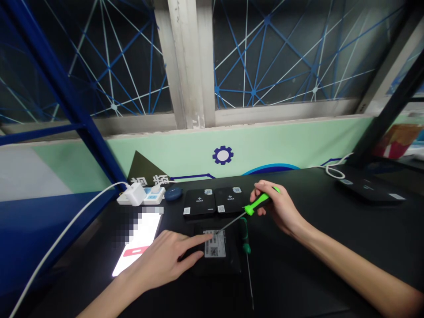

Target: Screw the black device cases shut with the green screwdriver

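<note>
My right hand (281, 207) is closed round the bright green and black handle of a screwdriver (253, 207). Its thin shaft slants down to the left, the tip at the white printed label (215, 249) on a flat black box (233, 260). Whether the tip touches the label I cannot tell. My left hand (170, 254) rests at the left side of that box, index finger stretched onto the label and thumb apart below it. Just right of the box lies a second screwdriver (245, 240), with a dark green handle and its shaft pointing toward me.
Two black boxes (199, 202) with stickers stand side by side behind the work. To the left are a lit phone (142, 238), a white power strip (154, 195) with a charger, and a dark blue case (173, 193). Another black device (371, 190) lies far right, near a white cable (334, 171).
</note>
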Demonstrator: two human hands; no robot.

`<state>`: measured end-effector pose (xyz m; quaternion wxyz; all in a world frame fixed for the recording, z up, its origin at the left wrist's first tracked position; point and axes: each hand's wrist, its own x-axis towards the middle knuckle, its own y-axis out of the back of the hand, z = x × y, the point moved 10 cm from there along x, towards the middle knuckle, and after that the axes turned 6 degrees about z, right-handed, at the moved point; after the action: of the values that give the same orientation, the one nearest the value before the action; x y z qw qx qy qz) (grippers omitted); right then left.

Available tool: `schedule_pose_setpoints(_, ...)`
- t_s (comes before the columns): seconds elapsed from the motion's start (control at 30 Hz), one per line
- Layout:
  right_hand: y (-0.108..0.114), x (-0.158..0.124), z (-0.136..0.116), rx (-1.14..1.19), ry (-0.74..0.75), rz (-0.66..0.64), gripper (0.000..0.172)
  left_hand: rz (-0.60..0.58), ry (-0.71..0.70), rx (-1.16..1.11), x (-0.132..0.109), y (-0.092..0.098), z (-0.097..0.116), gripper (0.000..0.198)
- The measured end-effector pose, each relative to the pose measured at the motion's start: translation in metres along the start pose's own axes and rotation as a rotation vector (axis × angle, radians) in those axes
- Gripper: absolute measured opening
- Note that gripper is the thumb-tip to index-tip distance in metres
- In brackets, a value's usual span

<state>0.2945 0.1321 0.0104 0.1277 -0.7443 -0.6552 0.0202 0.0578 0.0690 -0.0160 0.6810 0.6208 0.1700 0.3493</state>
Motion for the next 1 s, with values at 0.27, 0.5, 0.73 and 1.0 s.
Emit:
schedule_pose_setpoints(0.27, 0.009, 0.006, -0.007, -0.007, 0.054, 0.029, 0.028, -0.007, -0.012, 0.006, -0.001, -0.006, -0.002, 0.042)
schedule_pose_setpoints(0.5, 0.017, 0.008, -0.015, -0.007, 0.082, 0.064, 0.029, -0.020, 0.007, 0.009, -0.002, -0.006, -0.004, 0.042)
schedule_pose_setpoints(0.73, 0.023, 0.010, -0.022, -0.018, 0.117, 0.085, 0.029, -0.004, 0.004, 0.004, -0.001, -0.004, -0.003, 0.042)
schedule_pose_setpoints(1.0, 0.024, 0.010, -0.031, -0.030, 0.163, 0.093, 0.029, 0.015, -0.018, 0.036, -0.004, -0.005, -0.002, 0.043)
